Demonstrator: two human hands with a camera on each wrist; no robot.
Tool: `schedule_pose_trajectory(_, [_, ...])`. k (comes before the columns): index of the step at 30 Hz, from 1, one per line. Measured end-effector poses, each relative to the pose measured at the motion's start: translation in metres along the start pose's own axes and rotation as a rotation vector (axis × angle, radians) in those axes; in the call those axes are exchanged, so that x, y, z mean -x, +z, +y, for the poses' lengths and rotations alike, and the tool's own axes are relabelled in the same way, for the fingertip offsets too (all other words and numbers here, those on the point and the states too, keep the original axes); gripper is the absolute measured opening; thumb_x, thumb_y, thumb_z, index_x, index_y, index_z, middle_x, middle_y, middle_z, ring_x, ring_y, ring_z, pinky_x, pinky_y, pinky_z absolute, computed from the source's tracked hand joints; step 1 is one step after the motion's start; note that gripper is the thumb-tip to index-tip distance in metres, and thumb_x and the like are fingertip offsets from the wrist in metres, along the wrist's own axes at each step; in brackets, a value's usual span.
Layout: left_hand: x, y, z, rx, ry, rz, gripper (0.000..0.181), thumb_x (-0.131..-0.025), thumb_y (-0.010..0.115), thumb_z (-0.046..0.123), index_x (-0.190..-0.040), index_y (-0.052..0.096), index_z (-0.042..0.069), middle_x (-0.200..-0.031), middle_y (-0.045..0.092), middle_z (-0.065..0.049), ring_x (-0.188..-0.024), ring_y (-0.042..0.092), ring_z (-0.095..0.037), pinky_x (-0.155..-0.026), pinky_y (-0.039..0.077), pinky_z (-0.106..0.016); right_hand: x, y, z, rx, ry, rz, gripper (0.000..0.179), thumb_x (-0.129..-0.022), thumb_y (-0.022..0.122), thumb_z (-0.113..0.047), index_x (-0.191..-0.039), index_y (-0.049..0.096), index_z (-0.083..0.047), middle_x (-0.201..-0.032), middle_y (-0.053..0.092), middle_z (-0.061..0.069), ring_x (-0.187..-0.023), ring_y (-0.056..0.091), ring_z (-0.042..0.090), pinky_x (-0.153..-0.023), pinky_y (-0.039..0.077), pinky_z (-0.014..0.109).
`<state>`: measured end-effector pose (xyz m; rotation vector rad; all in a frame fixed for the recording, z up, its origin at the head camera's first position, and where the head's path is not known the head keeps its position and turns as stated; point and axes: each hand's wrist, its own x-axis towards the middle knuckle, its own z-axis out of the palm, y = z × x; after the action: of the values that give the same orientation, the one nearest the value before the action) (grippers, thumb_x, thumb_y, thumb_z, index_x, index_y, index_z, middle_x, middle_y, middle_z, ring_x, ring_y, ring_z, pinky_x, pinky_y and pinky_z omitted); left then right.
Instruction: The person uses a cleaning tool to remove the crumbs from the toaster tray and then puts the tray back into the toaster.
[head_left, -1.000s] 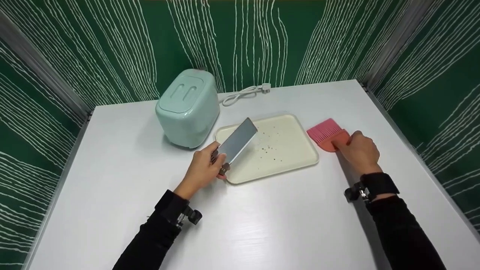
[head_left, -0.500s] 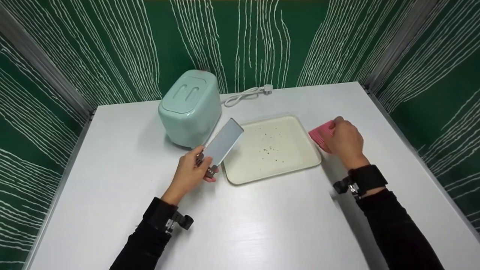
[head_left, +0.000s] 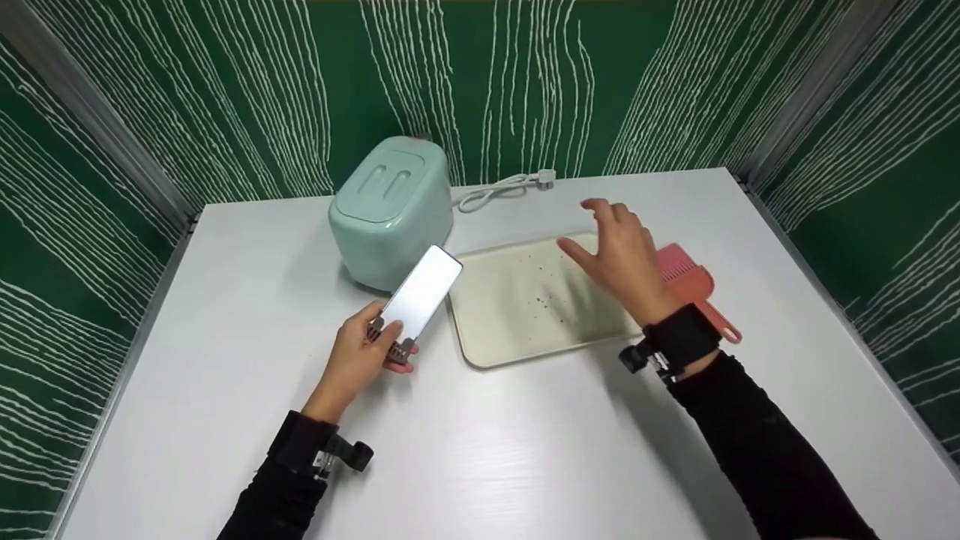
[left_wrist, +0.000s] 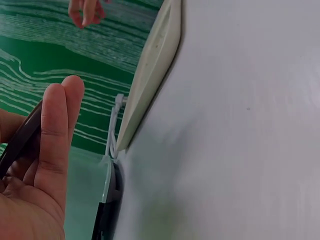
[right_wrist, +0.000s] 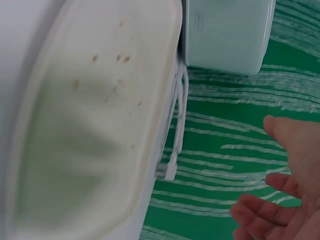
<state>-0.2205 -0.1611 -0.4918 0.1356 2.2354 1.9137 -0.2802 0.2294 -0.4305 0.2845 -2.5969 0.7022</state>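
Observation:
My left hand pinches a toaster crumb tray, a slim shiny metal plate with a dark slotted end. It is tilted up, left of the cream serving tray; in the left wrist view its dark edge sits between thumb and fingers. Dark crumbs lie scattered on the serving tray. Over that tray's right part hovers my right hand, empty, thumb and fingers spread apart, also seen that way in the right wrist view. A pastry brush with pink bristles and orange handle lies beside the tray, partly behind my right wrist.
A mint-green toaster stands at the back left, near the serving tray's corner. Its white cord and plug lie along the table's back edge. Green walls with white lines enclose the white table.
My right hand has let go of the brush and moved left, up over the serving tray. My left hand has drawn the crumb tray left and toward me, off the serving tray.

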Motion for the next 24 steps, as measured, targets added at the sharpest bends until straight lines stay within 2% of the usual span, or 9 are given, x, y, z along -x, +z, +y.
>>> schedule_pose_trajectory(4, [0.006, -0.008, -0.006, 0.025, -0.037, -0.001, 0.03, -0.11, 0.058, 0.008, -0.14, 0.057, 0.003, -0.098, 0.078, -0.022, -0.086, 0.081, -0.039, -0.066, 0.07, -0.041, -0.012, 0.006, -0.029, -0.005, -0.107, -0.011, 0.072, -0.097, 0.081, -0.04, -0.152, 0.052, -0.003, -0.132, 0.064, 0.03, -0.115, 0.064, 0.048, -0.095, 0.055, 0.065])
schedule_pose_trajectory(12, [0.019, -0.025, -0.025, 0.095, -0.109, -0.013, 0.028, -0.111, 0.055, 0.008, -0.138, 0.054, -0.002, -0.092, 0.078, -0.019, -0.074, 0.08, -0.026, -0.069, 0.07, -0.041, -0.035, 0.021, -0.088, -0.017, -0.275, -0.096, 0.071, -0.1, 0.077, -0.042, -0.158, 0.05, -0.011, -0.146, 0.061, 0.022, -0.133, 0.06, 0.042, -0.103, 0.054, 0.063])
schedule_pose_trajectory(19, [0.034, -0.046, -0.033, 0.126, -0.116, -0.026, 0.03, -0.112, 0.054, 0.008, -0.137, 0.05, -0.007, -0.091, 0.078, -0.017, -0.071, 0.079, -0.023, -0.069, 0.07, -0.037, -0.048, 0.047, -0.138, 0.049, -0.357, -0.18, 0.074, -0.101, 0.075, -0.047, -0.163, 0.045, -0.02, -0.162, 0.049, 0.024, -0.144, 0.054, 0.047, -0.116, 0.049, 0.066])
schedule_pose_trajectory(24, [0.043, -0.062, -0.038, 0.138, -0.117, -0.004, 0.032, -0.112, 0.054, 0.008, -0.138, 0.048, -0.008, -0.092, 0.078, -0.017, -0.076, 0.08, -0.023, -0.069, 0.07, -0.037, -0.054, 0.067, -0.166, 0.113, -0.4, -0.221, 0.075, -0.101, 0.075, -0.048, -0.164, 0.043, -0.024, -0.168, 0.043, 0.021, -0.147, 0.052, 0.046, -0.115, 0.05, 0.066])
